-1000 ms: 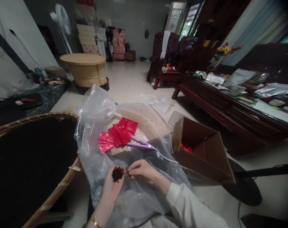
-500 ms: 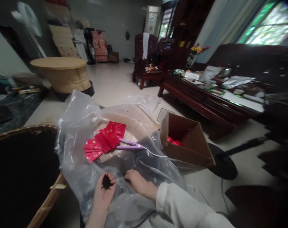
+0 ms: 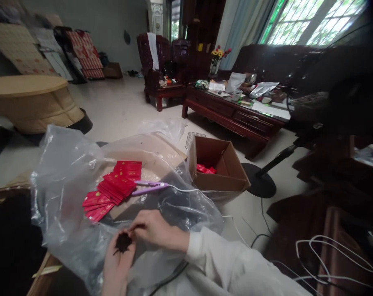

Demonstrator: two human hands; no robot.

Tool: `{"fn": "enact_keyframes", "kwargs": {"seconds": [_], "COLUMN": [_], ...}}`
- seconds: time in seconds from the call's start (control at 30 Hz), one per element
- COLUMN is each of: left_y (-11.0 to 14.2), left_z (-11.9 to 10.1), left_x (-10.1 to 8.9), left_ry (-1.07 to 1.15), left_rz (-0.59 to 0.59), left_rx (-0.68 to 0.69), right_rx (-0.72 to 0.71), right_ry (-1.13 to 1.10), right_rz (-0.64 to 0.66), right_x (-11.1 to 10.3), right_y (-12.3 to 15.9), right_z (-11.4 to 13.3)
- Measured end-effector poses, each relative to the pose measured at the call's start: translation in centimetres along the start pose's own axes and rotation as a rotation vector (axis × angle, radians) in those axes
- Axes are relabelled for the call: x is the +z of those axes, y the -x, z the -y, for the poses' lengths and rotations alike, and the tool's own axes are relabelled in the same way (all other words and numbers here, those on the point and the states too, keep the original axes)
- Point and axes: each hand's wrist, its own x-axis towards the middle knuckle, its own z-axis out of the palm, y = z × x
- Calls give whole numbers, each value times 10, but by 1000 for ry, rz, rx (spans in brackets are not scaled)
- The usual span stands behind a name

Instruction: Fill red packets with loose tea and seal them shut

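Note:
My left hand (image 3: 118, 257) is cupped palm up, holding a small heap of dark dried leaves (image 3: 123, 242) that look like loose tea. At the heap's upper edge, my right hand (image 3: 152, 229) has its thumb and fingers pinched together; what lies between the fingertips is too small to make out. Beyond both hands, several flat red packets (image 3: 117, 187) lie fanned out on a clear plastic sheet (image 3: 72, 181). A purple hair straightener (image 3: 151, 188) with a white cord rests against them, its jaws apart.
To the right stands an open cardboard box (image 3: 226, 181) with red packets (image 3: 206, 169) inside. Beside it is a black round stand base (image 3: 260, 181). A dark round basket (image 3: 10, 242) is at the left. Farther back are a wooden coffee table (image 3: 229, 109) and a round tan drum-shaped container (image 3: 41, 102).
My right hand has moved left, from the plastic sheet to the leaves in my left palm. The view has turned to the right. The packets and straightener lie as before.

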Motion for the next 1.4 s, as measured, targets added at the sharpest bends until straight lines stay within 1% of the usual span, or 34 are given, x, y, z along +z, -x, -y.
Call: {"fn": "enact_keyframes", "kwargs": {"seconds": [0.03, 0.07, 0.13, 0.17, 0.2, 0.27, 0.3, 0.33, 0.37, 0.4, 0.43, 0.5, 0.53, 0.57, 0.63, 0.67, 0.7, 0.73, 0.8, 0.9, 1.0, 1.07, 1.17, 1.23, 1.33, 1.4], "left_y": [7, 15, 28, 33, 36, 40, 41, 42, 42, 43, 43, 44, 45, 45, 45, 45, 45, 45, 44, 39, 33, 29, 23, 19, 14, 11], "left_z": [-1, -2, -5, -6, -7, -8, -9, -9, -8, -8, -8, -7, -7, -7, -7, -7, -8, -8, -9, -8, -8, -8, -9, -9, -7, -7], "left_x": [6, 13, 24, 28, 31, 33, 34, 33, 33, 33, 33, 33, 32, 32, 30, 30, 29, 29, 30, 35, 40, 42, 44, 43, 38, 35], "left_ry": [60, 125, 210, 232, 245, 263, 270, 278, 281, 279, 276, 271, 272, 275, 285, 290, 295, 300, 306, 307, 315, 330, 357, 363, 347, 328], "left_rz": [-39, -54, -64, -64, -64, -59, -56, -53, -49, -49, -48, -43, -38, -35, -31, -32, -34, -37, -45, -55, -52, -50, -44, -46, -45, -16], "left_rx": [-49, -89, -159, -190, -216, -245, -250, -248, -247, -247, -245, -243, -243, -245, -250, -252, -250, -247, -246, -270, -278, -279, -273, -271, -270, -267], "right_rx": [31, 32, -37, -75, -114, -135, -145, -156, -156, -143, -112, 29, 111, 162, 208, 218, 227, 239, 279, 392, 506, 539, 524, 500, 481, 485], "right_ry": [31, 55, 64, 43, 14, -8, 16, 75, 165, 251, 327, 457, 531, 602, 708, 737, 752, 759, 767, 806, 851, 865, 862, 846, 797, 752], "right_rz": [-20, -32, -87, -190, -318, -527, -618, -655, -616, -523, -393, -134, -34, 47, 145, 172, 186, 190, 163, 68, -29, -58, -52, -29, 21, 49], "right_x": [-6, -14, -42, -61, -83, -127, -146, -159, -165, -164, -155, -124, -106, -89, -64, -59, -58, -61, -76, -102, -119, -124, -133, -143, -163, -174], "right_y": [2, 4, 13, 18, 24, 34, 37, 37, 35, 30, 22, 1, -10, -21, -37, -42, -45, -45, -43, -44, -60, -76, -96, -103, -106, -104], "right_z": [-4, -6, -5, 0, 7, 21, 25, 25, 22, 14, 4, -24, -37, -49, -67, -73, -78, -82, -92, -111, -131, -142, -157, -166, -180, -187]}}
